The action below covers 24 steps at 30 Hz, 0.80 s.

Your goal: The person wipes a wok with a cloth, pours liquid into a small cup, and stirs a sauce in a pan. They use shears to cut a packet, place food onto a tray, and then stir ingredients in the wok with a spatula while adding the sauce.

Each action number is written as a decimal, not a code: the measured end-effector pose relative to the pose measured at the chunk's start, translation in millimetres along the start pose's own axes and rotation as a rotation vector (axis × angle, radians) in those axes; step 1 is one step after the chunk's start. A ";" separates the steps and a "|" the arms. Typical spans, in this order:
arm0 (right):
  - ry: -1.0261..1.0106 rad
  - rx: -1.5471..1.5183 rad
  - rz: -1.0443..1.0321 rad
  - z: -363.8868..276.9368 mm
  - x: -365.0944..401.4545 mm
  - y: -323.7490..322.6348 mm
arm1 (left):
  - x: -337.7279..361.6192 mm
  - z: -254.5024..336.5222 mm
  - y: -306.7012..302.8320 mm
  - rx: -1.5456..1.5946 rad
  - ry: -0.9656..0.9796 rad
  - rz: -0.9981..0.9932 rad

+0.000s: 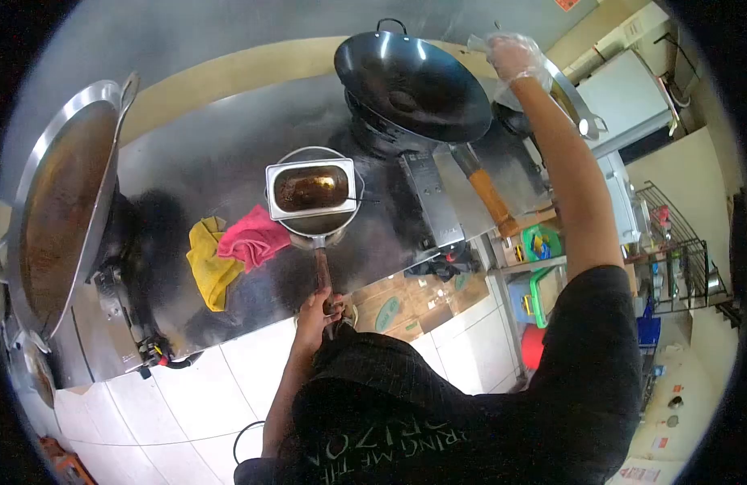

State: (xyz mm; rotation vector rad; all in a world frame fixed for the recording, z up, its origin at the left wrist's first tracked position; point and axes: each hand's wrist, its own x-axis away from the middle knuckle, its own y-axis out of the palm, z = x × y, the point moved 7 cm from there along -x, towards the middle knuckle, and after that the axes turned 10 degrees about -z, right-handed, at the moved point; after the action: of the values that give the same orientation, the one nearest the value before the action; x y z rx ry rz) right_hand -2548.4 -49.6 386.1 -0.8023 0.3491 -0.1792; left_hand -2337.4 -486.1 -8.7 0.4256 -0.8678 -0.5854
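My left hand is closed around the dark handle of a round pan at the table's front edge. Over that pan sits a rectangular metal container with dark brown liquid inside. My right hand, in a clear plastic glove, reaches to the far right beside a metal pan; its fingers are blurred by the plastic, and what they hold, if anything, cannot be made out. Between the hands a large black wok stands on a gas stove.
A yellow cloth and a pink cloth lie left of the container. A large pan of brown liquid stands at the far left. A wooden-handled tool lies right of the stove, near shelves with green baskets.
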 end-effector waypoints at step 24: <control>0.592 -1.073 -0.184 118.4 241.2 416.4 | -55.1 -77.4 168.5 -0.544 0.137 0.184</control>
State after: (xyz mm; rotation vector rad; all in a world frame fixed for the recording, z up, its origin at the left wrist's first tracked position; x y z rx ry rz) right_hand -2270.1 245.3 101.3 -1.8495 0.9683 -0.4165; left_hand -2252.0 -313.5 10.1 -0.1070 -0.5766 -0.5879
